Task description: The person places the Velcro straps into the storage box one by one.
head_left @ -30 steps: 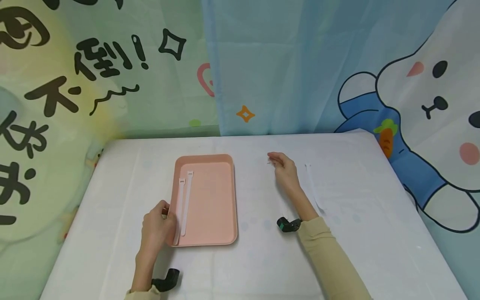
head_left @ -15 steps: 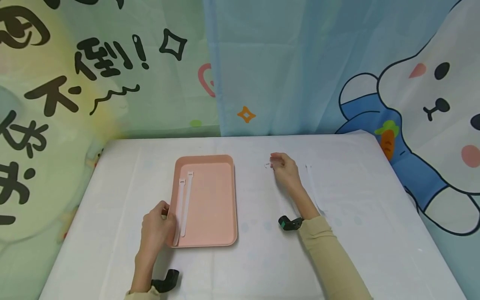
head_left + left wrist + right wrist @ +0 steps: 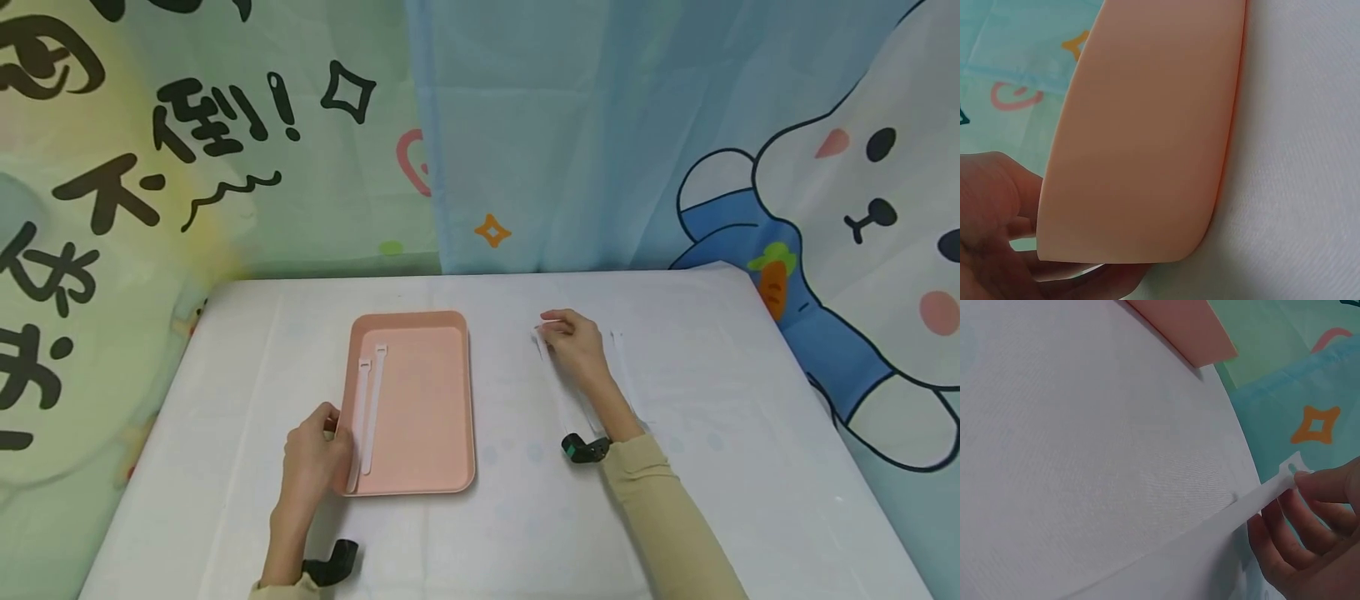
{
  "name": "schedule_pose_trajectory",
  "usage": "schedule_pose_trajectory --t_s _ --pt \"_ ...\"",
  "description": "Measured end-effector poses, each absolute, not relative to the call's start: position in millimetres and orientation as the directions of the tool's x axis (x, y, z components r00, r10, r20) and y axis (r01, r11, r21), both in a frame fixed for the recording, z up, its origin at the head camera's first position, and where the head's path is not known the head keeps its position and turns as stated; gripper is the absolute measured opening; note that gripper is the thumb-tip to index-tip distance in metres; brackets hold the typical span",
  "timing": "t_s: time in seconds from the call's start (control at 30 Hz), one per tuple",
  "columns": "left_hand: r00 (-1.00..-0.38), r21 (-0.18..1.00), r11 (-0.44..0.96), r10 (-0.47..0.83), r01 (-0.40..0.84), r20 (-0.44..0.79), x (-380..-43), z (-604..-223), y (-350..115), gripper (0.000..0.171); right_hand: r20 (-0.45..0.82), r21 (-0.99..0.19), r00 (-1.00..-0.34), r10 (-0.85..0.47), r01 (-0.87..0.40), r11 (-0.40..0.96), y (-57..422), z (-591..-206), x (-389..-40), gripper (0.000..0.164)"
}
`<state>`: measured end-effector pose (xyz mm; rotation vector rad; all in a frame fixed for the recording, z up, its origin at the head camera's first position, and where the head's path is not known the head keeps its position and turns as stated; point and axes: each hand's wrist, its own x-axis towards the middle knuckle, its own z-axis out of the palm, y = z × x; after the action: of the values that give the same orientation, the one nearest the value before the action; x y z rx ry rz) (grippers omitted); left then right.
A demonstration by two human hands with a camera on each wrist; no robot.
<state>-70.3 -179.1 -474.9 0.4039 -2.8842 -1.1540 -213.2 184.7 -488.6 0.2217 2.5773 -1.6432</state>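
Observation:
A pink rectangular tray [image 3: 427, 400] lies on the table, with two thin white strips [image 3: 373, 417] lengthwise along its left side; each has a wider, slotted head at the far end. At the tray's near left corner my left hand [image 3: 318, 450] grips the edge; the left wrist view shows its fingers around the tray's wall [image 3: 1141, 137]. To the right of the tray, my right hand [image 3: 573, 342] pinches another white strip [image 3: 1235, 519] near its slotted end, between thumb and fingers. The strip's long body runs back towards the wrist, partly behind the forearm.
Another white strip [image 3: 624, 367] lies on the white-covered table [image 3: 495, 533], just right of the right forearm and partly hidden by it. A printed curtain [image 3: 540, 150] hangs behind the table's far edge.
My right hand has shifted slightly right and nearer, and the strip it pinches now shows along more of its length. The left hand and tray have stayed in place.

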Motion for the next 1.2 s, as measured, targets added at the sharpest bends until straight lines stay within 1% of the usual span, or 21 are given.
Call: schedule_pose_trajectory --t_s 0.1,0.3,0.6,0.8,1.0,1.2 --pt "-0.968 0.683 0.694 -0.236 -0.228 -0.083 -70.4 -474.9 -179.5 0.01 -0.12 -0.896 -0.99 0.074 0.14 0.421 186.3 -486.9 -212.9 0.029" --pt "-0.969 0.689 0.69 -0.234 -0.221 -0.076 -70.0 -474.9 -178.9 0.011 -0.069 -0.873 -0.997 0.035 0.078 0.482 187.7 -479.0 -212.1 0.027" --pt "-0.97 0.679 0.701 -0.235 -0.219 -0.07 -70.2 -475.2 -178.7 0.01 -0.07 -0.876 -0.997 0.024 0.073 0.477 187.9 -465.0 -212.8 0.029" --pt "-0.97 0.677 0.702 -0.233 -0.22 -0.074 -71.2 -476.3 -179.7 0.009 -0.02 -0.874 -1.0 0.019 0.027 0.486 185.8 -458.1 -210.3 0.031" --pt "-0.97 0.683 0.697 -0.232 -0.218 -0.073 -71.1 -476.7 -179.8 0.009 0.027 -0.893 -1.0 0.013 -0.019 0.45 183.5 -450.9 -208.1 0.027" --pt "-0.969 0.686 0.694 -0.234 -0.219 -0.073 -71.1 -476.9 -179.7 0.01 0.023 -0.916 -1.0 0.002 -0.02 0.401 182.4 -445.6 -207.7 0.026"
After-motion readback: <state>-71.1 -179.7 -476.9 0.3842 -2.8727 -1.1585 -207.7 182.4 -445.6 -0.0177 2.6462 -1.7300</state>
